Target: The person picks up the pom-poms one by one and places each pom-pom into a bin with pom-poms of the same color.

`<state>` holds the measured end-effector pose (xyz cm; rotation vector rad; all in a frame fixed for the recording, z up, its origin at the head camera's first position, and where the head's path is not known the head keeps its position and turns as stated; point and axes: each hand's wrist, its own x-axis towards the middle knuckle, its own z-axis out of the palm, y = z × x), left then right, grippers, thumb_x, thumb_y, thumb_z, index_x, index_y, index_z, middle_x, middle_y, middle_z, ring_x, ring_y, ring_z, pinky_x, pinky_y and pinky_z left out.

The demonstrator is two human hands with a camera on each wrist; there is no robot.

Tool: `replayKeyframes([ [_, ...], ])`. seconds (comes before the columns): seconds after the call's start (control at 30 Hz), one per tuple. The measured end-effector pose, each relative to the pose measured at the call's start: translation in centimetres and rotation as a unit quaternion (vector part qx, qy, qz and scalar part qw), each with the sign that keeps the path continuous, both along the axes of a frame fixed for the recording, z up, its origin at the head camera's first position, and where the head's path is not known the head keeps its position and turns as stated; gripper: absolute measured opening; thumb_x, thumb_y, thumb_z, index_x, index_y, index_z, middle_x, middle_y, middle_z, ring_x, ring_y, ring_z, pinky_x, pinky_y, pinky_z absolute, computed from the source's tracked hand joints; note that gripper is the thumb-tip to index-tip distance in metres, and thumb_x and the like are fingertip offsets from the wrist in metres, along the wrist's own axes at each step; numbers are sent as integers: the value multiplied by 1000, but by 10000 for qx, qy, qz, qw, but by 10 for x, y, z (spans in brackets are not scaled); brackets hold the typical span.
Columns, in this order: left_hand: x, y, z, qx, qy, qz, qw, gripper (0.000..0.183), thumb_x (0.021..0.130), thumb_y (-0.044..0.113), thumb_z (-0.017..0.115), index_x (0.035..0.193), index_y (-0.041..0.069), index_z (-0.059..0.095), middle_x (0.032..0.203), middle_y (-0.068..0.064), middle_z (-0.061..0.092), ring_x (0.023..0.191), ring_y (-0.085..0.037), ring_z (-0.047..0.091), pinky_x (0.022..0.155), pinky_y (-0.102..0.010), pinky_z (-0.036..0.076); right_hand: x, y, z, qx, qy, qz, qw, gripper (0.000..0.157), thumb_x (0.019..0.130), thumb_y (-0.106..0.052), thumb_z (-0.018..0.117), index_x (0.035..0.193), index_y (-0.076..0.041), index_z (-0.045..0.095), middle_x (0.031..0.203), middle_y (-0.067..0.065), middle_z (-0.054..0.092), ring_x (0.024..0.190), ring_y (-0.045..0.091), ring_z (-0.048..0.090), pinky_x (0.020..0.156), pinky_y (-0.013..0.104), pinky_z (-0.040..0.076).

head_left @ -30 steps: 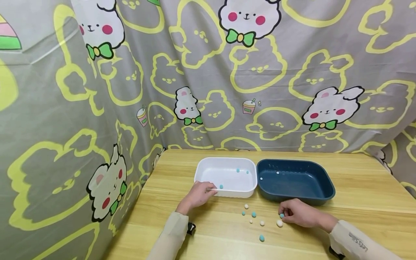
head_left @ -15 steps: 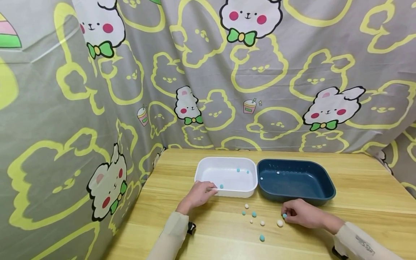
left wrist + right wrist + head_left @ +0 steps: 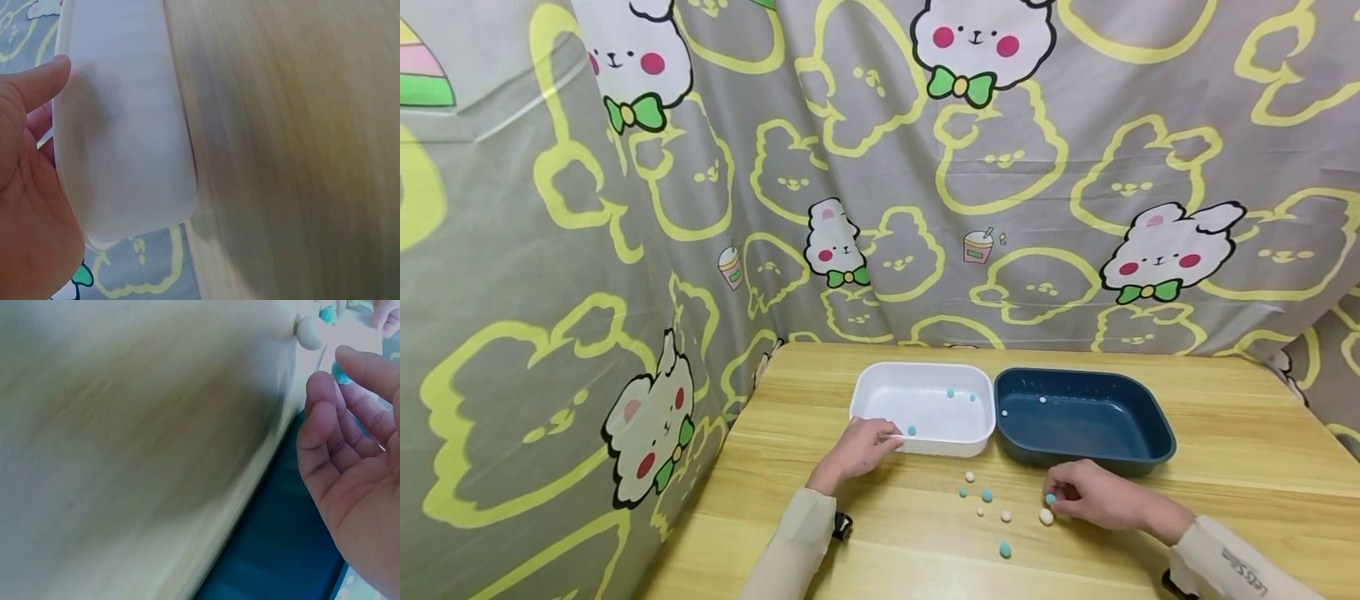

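right hand (image 3: 1093, 495): got a little blue ball (image 3: 1050, 499) pinched between thumb and finger, right by the biggest white ball (image 3: 1047, 517), near side of the navy tub (image 3: 1082, 433) | left hand (image 3: 860, 446): clamped on the white tub (image 3: 943, 447) by its rim, three blue balls (image 3: 951, 393) in there | more balls (image 3: 1005, 550) loose on the tabletop (image 3: 895, 533)

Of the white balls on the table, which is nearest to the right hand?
The largest white ball, just beside the right hand; the other three are smaller and lie farther left.

Head camera looks forward and down; close up, left wrist shares its white tray (image 3: 936, 447), right its blue tray (image 3: 1075, 429).
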<state>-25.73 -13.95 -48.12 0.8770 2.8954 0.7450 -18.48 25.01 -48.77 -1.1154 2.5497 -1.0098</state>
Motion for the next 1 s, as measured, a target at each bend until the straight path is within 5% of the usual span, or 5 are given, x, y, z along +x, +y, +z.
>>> replayKeyframes([
  [1.0, -1, 1, 1, 46, 75, 5, 10000, 16, 95, 33, 57, 90, 23, 70, 90, 14, 67, 86, -4, 60, 87, -38, 35, -1, -30, 37, -404, 50, -275, 9988, 10, 91, -11, 63, 90, -20, 63, 72, -14, 54, 65, 2, 51, 58, 23, 45],
])
